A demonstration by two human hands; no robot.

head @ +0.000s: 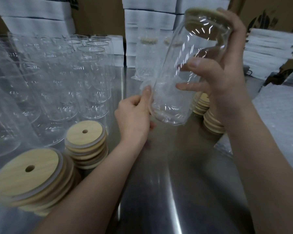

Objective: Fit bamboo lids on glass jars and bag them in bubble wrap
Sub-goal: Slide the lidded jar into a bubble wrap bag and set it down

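Spare bamboo lids [29,173] lie left of the left hand [134,114], which pinches a likely bubble-wrap bag [145,83] at the base of the lidded jar [169,102] gripped, tilted, by the right hand [227,68]; bagged jars [146,56] stand beyond, many open jars [61,78] wait.

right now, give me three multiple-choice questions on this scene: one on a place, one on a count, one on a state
1. Where do the open jars stand?
A) left side of the table
B) right side
C) on the boxes

2. How many lid stacks lie at the near left?
A) five
B) two
C) none

3. The jar in the right hand is:
A) open-topped
B) cracked in two
C) lidded

Answers: 1 A, they crowd the left side; 2 B, two stacks stand there; 3 C, a lid caps its top.
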